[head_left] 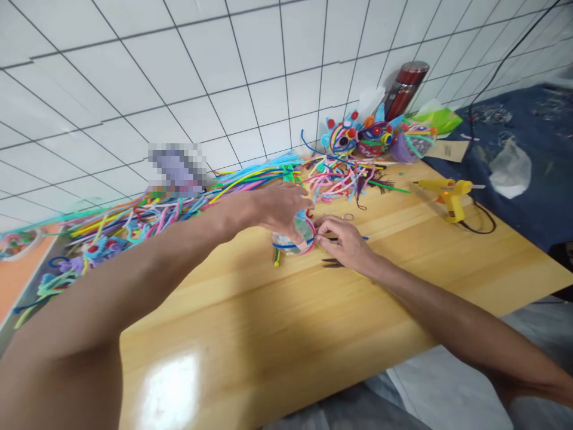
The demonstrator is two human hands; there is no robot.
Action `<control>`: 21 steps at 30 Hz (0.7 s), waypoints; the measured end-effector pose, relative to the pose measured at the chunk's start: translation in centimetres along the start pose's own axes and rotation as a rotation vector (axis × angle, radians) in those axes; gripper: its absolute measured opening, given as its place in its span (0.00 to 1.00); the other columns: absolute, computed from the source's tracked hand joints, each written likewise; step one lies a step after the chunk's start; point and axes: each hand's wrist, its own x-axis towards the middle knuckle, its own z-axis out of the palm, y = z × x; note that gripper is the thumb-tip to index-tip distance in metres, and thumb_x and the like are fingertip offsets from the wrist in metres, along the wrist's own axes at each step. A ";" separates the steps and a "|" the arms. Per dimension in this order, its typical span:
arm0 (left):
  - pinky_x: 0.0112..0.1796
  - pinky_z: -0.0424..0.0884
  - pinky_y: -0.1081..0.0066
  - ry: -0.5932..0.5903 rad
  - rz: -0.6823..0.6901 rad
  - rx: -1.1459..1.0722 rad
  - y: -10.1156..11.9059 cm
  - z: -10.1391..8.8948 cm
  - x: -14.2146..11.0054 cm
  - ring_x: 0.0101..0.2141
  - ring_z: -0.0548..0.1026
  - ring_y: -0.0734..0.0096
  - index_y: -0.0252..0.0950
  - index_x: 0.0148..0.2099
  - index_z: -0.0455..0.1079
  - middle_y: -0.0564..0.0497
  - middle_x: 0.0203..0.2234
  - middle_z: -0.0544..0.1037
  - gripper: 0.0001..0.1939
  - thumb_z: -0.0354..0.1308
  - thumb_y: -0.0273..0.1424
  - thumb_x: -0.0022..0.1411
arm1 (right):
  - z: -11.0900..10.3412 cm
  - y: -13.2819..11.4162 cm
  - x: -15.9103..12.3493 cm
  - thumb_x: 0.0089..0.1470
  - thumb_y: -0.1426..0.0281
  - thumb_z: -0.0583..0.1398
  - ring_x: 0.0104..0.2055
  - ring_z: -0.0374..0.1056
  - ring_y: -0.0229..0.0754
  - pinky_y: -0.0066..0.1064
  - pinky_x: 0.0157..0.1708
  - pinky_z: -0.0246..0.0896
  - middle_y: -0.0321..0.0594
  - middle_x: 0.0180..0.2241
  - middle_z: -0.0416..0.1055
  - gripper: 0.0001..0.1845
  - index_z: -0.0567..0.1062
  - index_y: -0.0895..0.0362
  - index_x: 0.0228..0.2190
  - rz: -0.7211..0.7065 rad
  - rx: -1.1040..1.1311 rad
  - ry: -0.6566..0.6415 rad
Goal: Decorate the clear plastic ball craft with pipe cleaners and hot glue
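My left hand is curled over a small clear cup wrapped with blue and pink pipe cleaners, standing on the wooden table. My right hand pinches a pink pipe cleaner against the cup's right side, fingers pressed together. A dark pair of scissors lies under my right hand, mostly hidden.
A long heap of coloured pipe cleaners runs along the wall side of the table. Three decorated cups stand at the back, with a dark red bottle behind. A yellow glue gun with a black cord rests at the right.
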 end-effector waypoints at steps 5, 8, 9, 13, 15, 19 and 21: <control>0.70 0.55 0.49 0.101 0.057 0.054 0.8 -1.1 0.6 0.74 0.52 0.39 0.43 0.63 0.76 0.47 0.78 0.52 0.39 0.70 0.54 0.51 | 0.0 -0.2 0.0 0.61 0.74 0.62 0.45 0.76 0.46 0.38 0.46 0.67 0.41 0.41 0.79 0.07 0.72 0.52 0.31 0.013 -0.005 -0.022; 0.65 0.64 0.53 0.022 0.059 0.020 1.1 -2.0 1.0 0.68 0.65 0.42 0.42 0.64 0.75 0.44 0.71 0.67 0.41 0.70 0.54 0.51 | 0.0 -0.1 0.0 0.60 0.74 0.63 0.44 0.76 0.46 0.38 0.45 0.67 0.41 0.41 0.79 0.06 0.72 0.52 0.32 0.007 -0.016 -0.027; 0.62 0.67 0.55 -0.026 0.043 0.004 1.4 -2.3 1.1 0.64 0.70 0.45 0.43 0.63 0.76 0.44 0.66 0.73 0.40 0.70 0.54 0.51 | -0.1 -0.1 0.0 0.60 0.74 0.63 0.44 0.76 0.47 0.38 0.45 0.67 0.41 0.40 0.79 0.06 0.72 0.52 0.32 0.007 -0.023 -0.030; 0.50 0.73 0.60 -0.208 -0.046 -0.057 2.5 -3.3 1.7 0.51 0.79 0.50 0.48 0.54 0.82 0.49 0.48 0.85 0.32 0.73 0.51 0.47 | -0.1 -0.1 0.1 0.59 0.74 0.62 0.43 0.77 0.47 0.39 0.45 0.67 0.41 0.39 0.79 0.06 0.73 0.52 0.32 0.004 -0.045 -0.055; 0.49 0.73 0.59 -0.266 -0.074 -0.039 3.1 -3.9 2.1 0.48 0.80 0.48 0.45 0.48 0.84 0.48 0.43 0.86 0.27 0.75 0.48 0.45 | -0.1 -0.2 0.1 0.60 0.74 0.62 0.44 0.76 0.48 0.39 0.45 0.67 0.42 0.40 0.79 0.06 0.72 0.51 0.32 -0.001 -0.058 -0.064; 0.53 0.70 0.53 -0.320 -0.164 0.012 3.8 -4.7 2.5 0.51 0.78 0.42 0.42 0.44 0.85 0.48 0.40 0.86 0.25 0.77 0.47 0.44 | -0.1 -0.3 0.2 0.60 0.73 0.62 0.43 0.76 0.47 0.39 0.44 0.67 0.42 0.40 0.78 0.06 0.72 0.51 0.33 -0.011 -0.092 -0.073; 0.57 0.68 0.52 -0.326 -0.209 -0.036 4.0 -4.8 2.7 0.55 0.76 0.40 0.43 0.45 0.84 0.49 0.41 0.86 0.26 0.77 0.48 0.44 | -0.1 -0.4 0.3 0.60 0.73 0.62 0.42 0.76 0.47 0.39 0.44 0.67 0.42 0.40 0.78 0.05 0.72 0.51 0.33 -0.024 -0.104 -0.075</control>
